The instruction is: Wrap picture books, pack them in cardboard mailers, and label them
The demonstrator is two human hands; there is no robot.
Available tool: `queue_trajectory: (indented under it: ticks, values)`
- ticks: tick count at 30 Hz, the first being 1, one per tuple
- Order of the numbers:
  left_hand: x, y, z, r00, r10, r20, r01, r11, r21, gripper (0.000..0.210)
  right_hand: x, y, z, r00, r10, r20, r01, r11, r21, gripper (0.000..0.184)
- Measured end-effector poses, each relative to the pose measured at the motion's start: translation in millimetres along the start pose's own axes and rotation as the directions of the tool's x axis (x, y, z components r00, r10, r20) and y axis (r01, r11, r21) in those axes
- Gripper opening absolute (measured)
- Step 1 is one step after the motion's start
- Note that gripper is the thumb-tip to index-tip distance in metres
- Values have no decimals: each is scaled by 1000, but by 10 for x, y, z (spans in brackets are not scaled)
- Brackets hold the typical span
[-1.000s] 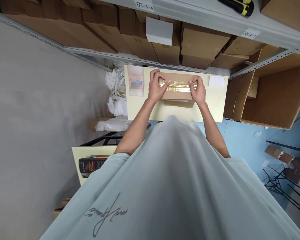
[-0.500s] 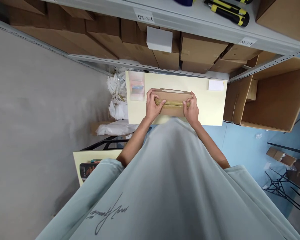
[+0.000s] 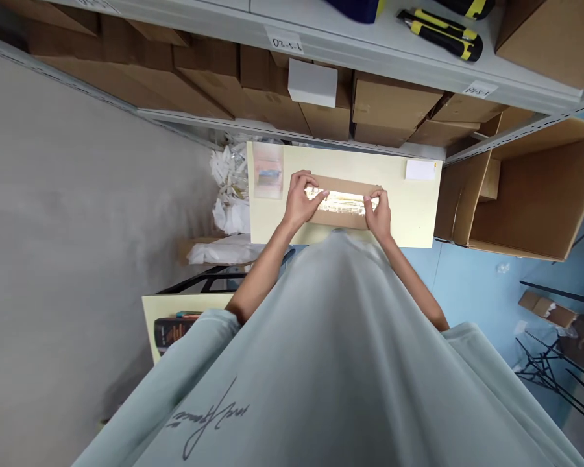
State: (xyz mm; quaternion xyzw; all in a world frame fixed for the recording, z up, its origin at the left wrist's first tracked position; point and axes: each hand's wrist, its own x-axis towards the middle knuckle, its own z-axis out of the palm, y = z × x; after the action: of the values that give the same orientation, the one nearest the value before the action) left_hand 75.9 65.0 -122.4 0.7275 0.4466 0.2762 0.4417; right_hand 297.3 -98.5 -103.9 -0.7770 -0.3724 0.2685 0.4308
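Observation:
A small brown cardboard box (image 3: 343,221) is held over the pale yellow tabletop (image 3: 409,220), close to my shirt. Glossy packing tape (image 3: 343,202) runs along the face turned up to me and glares in the light. My left hand (image 3: 304,200) grips the box's left end, thumb on the tape and fingers curled over the far edge. At the right end, my right hand (image 3: 378,214) holds it in the same manner. The box's underside is hidden.
Shelving with cardboard boxes (image 3: 394,100) borders the table's far side; utility knives (image 3: 442,34) lie on an upper shelf. A large open carton (image 3: 530,194) stands at right. White crumpled packaging (image 3: 231,188) is at left. A white label stack (image 3: 420,170) lies on the table.
The box has been tilted so its taped face now points up at me, and the white label on its other side has gone out of sight. Both hands still hold it.

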Motion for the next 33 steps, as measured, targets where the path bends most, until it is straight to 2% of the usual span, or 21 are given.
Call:
queue_trajectory:
  ticks: [3,6,8,12,14,16,18,22,25,27,29,33]
  values:
    - [-317,-62,-58,1000,4,-22,-4,1000,1,50,-278,-17,52,999,28,18,-28,1000,3,40]
    - [-400,-187,-48,998,-25,-66,25,1000,6,47,-189,53,108,997,25,76,-24,1000,-9,37]
    - [-285,-310,-4,995,-48,-83,48,999,2,44,36,140,154,992,38,121,-34,999,-31,35]
    - [164,-545,122,988,-147,-46,148,989,14,32,526,316,245,980,128,153,-112,988,-104,32]
    - [340,-597,171,982,-188,-13,189,982,28,27,636,371,262,979,135,151,-116,986,-124,30]
    - [382,-585,203,983,-186,-2,186,982,34,25,595,400,248,983,108,147,-90,989,-120,31]
    - [261,-519,221,987,-158,-14,158,987,32,27,406,409,213,988,71,139,-57,993,-108,34]
    - [-279,-360,238,988,-144,-49,144,990,-9,42,-156,409,163,991,32,133,-21,996,-88,39]
    - [-577,-328,260,985,-164,-51,163,986,-19,60,-377,428,166,989,47,142,-38,997,-72,38]
    - [-610,-349,300,983,-173,-60,173,985,-10,71,-331,458,166,988,39,150,-30,998,-62,38]
    - [-531,-376,367,982,-170,-78,170,985,-8,78,-164,497,145,988,5,157,4,998,-56,41]
    - [-281,-380,508,983,-152,-103,149,988,-39,77,215,538,37,985,-41,170,54,996,-70,47]
